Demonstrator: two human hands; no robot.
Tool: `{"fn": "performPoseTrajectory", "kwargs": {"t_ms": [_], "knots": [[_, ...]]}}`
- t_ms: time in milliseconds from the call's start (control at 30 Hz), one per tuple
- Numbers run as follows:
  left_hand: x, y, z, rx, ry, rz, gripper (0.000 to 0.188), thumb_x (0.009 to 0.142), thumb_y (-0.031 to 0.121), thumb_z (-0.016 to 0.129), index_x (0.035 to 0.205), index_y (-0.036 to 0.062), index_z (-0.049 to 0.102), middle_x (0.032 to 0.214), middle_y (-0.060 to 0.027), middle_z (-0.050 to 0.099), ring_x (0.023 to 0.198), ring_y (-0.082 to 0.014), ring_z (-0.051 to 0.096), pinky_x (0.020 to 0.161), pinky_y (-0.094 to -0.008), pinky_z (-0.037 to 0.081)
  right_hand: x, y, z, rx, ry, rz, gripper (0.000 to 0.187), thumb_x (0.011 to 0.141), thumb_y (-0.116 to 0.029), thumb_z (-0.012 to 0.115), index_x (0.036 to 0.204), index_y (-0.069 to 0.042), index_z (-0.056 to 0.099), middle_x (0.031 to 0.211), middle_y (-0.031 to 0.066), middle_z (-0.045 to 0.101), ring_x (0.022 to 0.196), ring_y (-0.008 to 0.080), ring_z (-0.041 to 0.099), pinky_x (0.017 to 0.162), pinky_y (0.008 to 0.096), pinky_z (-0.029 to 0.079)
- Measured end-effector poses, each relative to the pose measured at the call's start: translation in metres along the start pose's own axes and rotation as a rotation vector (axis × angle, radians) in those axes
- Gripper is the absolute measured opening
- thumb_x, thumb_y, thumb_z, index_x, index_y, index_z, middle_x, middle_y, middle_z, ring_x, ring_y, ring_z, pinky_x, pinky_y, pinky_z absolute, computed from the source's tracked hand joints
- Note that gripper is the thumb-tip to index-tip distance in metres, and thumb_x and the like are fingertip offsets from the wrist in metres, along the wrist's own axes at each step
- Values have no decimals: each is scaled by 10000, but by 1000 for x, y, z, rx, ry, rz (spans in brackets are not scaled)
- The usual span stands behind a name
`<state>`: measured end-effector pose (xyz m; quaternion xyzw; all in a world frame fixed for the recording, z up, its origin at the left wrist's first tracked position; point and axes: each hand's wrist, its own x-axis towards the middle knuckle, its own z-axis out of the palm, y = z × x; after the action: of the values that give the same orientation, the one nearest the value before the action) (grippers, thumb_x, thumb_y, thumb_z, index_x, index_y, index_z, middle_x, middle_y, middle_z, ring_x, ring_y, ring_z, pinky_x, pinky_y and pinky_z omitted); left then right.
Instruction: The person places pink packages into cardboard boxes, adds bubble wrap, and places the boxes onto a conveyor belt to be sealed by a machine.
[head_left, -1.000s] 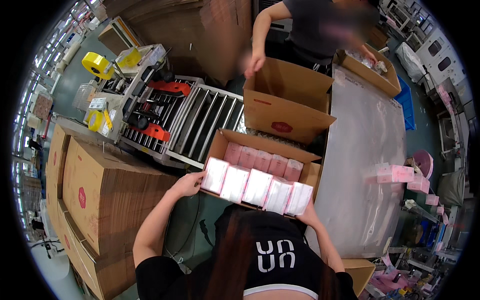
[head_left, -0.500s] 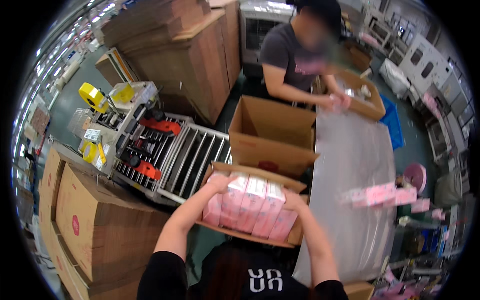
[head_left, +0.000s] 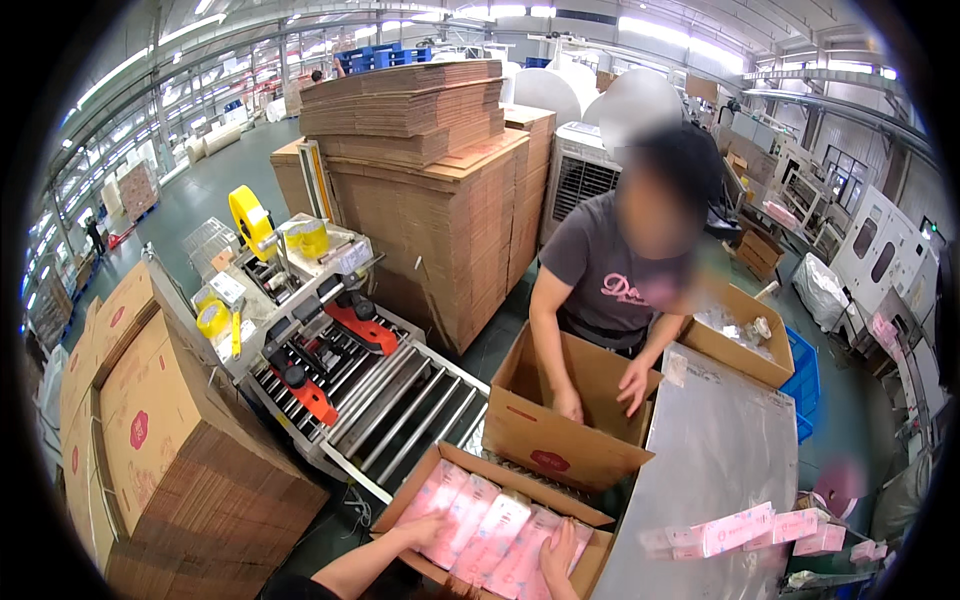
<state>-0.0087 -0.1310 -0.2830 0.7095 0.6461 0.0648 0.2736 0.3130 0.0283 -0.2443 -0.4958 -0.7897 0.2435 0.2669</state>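
Observation:
In front of me an open cardboard box [head_left: 409,492] holds a row of pink-and-white wrapped packs [head_left: 490,535], standing side by side. My left hand [head_left: 424,529] lies on the packs toward the box's left end, fingers stretched out. Over the packs at the right end rests my right hand [head_left: 560,549], its fingers extended against their tops. Just beyond, a larger open carton [head_left: 568,445] stands upright. A co-worker [head_left: 615,270] behind it has one hand reaching inside and the other at its right rim.
A roller conveyor [head_left: 405,420] with a taping machine [head_left: 320,340] stands at the left, beside stacked flat cartons [head_left: 190,450]. To the right is a metal table [head_left: 715,440] with more pink packs [head_left: 735,530] arriving at its edge. A carton of loose items [head_left: 750,330] sits beyond.
My view has tilted up. The packs now sit lower in the box, and my hands have shifted from the row's ends onto the packs. The co-worker's hands have moved to the larger carton.

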Motion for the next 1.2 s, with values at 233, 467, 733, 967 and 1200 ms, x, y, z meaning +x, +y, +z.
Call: {"fn": "performPoseTrajectory", "kwargs": {"t_ms": [233, 467, 733, 967, 1200], "knots": [[-28, 55, -141, 46, 637, -483, 622, 794, 176, 614, 1391, 162, 443, 1019, -157, 634, 982, -333, 624, 728, -471, 540, 17, -45, 42, -298, -449, -203, 652, 887, -433, 577, 1392, -41, 447, 1495, 189, 376, 1419, 356, 295, 1081, 692, 186], [27, -59, -176, -191, -49, -276, 623, 768, 211, 533, 1385, 193, 457, 1011, -222, 681, 961, -395, 654, 795, -530, 512, 112, -140, 86, -46, -693, 284, 734, 858, -477, 597, 1396, 2, 454, 1376, 255, 509, 1298, 374, 476, 1081, 373, 378], [45, -123, -319, -44, -86, -127, 547, 756, 234, 562, 1303, 237, 540, 1043, -179, 690, 964, -357, 671, 780, -480, 529, 77, -201, 79, 23, -392, 30, 834, 809, -481, 711, 1407, 23, 423, 1428, 273, 433, 1368, 372, 383, 1123, 448, 302], [51, -247, -299, 17, 2, -414, 746, 877, 304, 526, 1526, 141, 196, 1022, -258, 676, 935, -386, 672, 780, -499, 530, 53, -191, 115, -298, 18, 247, 931, 755, -561, 732, 1392, 48, 429, 1391, 296, 463, 1348, 381, 408, 1111, 446, 321], [80, -246, -233, -188, -44, -62, 759, 864, 471, 559, 1468, 77, 322, 1177, -238, 639, 1168, -326, 578, 967, -443, 470, 29, -146, 233, -245, -466, -83, 1042, 704, -643, 739, 1400, 59, 410, 1409, 311, 434, 1364, 384, 385, 1121, 490, 287]]}}
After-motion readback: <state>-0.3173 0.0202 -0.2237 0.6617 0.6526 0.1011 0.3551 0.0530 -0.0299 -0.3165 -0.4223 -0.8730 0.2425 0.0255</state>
